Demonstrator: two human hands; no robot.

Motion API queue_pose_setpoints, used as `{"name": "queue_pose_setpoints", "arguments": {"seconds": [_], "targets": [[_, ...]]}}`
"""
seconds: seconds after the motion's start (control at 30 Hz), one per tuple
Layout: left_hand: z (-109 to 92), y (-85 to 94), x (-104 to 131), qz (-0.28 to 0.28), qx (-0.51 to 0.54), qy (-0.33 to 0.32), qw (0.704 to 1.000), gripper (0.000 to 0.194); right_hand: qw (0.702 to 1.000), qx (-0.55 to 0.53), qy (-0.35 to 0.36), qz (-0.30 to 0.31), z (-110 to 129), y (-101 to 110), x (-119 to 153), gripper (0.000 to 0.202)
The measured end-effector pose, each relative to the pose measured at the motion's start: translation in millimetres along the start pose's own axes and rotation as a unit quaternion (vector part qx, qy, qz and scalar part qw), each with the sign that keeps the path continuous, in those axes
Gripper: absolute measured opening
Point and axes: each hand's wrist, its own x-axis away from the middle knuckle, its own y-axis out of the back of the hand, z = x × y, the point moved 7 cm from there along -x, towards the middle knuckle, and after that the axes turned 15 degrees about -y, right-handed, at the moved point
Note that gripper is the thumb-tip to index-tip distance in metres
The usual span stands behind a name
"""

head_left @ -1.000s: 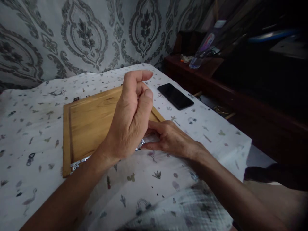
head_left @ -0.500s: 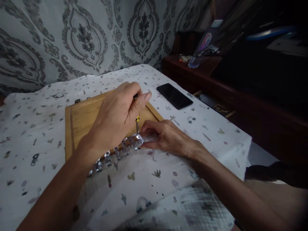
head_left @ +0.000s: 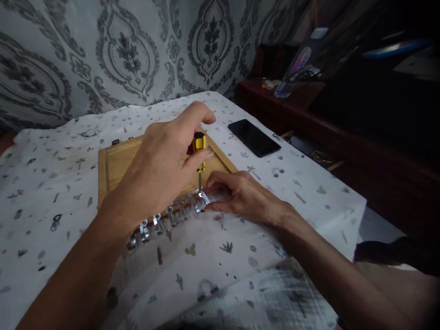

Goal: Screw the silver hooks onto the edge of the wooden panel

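Note:
My left hand (head_left: 161, 160) holds a small yellow and black screwdriver (head_left: 200, 145) upright, its thumb and fingers around the handle and the index finger raised. The screwdriver's tip meets the end of a row of shiny metal hooks (head_left: 158, 223) along the near edge of a wooden board (head_left: 123, 162). My right hand (head_left: 240, 197) pinches at the rightmost hook (head_left: 205, 198) from the right, thumb below and index finger above. What exactly lies between its fingertips is hard to make out. My left hand covers part of the board.
The board lies on a white patterned cloth (head_left: 240, 256). A black phone (head_left: 254, 137) lies right of the board. Farther right, a clear bottle (head_left: 292, 68) stands on dark red furniture (head_left: 268, 105) with an open drawer. A patterned grey cloth (head_left: 137, 50) rises behind.
The fingers of my left hand have loosened and its index finger has lifted, showing the yellow handle. My right hand stays at the hook. The whole view has shifted slightly.

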Motion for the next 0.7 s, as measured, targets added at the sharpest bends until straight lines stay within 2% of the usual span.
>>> {"name": "queue_pose_setpoints", "arguments": {"seconds": [0.13, 0.3, 0.5, 0.63, 0.7], "targets": [[-6, -5.3, 0, 0.037, -0.031, -0.012, 0.999, 0.026, 1.0, 0.003, 0.007, -0.008, 1, 1, 1, 0.025], [-13, -8.9, -1, 0.069, -0.09, -0.069, 0.991, 0.009, 1.0, -0.005, 0.0, -0.004, 0, 1, 1, 0.024], [-5, -15.1, 1, 0.084, -0.111, -0.056, 0.989, 0.006, 1.0, -0.008, -0.001, -0.002, -1, 0, 0, 0.025], [-4, -11.0, 4, 0.01, -0.043, -0.037, 0.998, 0.019, 1.0, 0.0, 0.006, -0.005, -1, 0, 0, 0.026], [-5, -12.3, 6, 0.023, -0.027, -0.027, 0.999, 0.031, 1.0, 0.002, 0.006, -0.007, -1, 1, 0, 0.026]]}}
